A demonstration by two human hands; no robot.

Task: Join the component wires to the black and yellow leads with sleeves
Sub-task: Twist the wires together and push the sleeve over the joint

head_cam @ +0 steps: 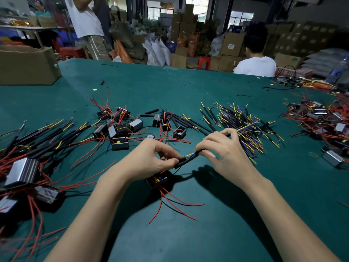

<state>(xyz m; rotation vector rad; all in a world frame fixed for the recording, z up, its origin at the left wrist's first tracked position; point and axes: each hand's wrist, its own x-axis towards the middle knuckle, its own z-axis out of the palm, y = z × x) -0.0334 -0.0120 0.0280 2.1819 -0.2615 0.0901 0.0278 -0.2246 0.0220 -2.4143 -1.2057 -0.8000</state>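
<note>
My left hand (156, 157) pinches a black sleeve (186, 161) between thumb and fingers. My right hand (224, 150) pinches the black and yellow lead (194, 153) where it enters the sleeve; the lead runs on past my fingers up to the right, ending in a ring terminal (257, 122). Below my left hand hangs a small black component (157, 180) with red wires (175, 202) trailing onto the green table (207, 224).
A pile of loose black and yellow leads (243, 125) lies behind my right hand. Components with red wires (119, 127) lie at centre left, joined assemblies (28, 148) at far left, more components (324, 120) at right. A cardboard box (26, 65) stands at back left.
</note>
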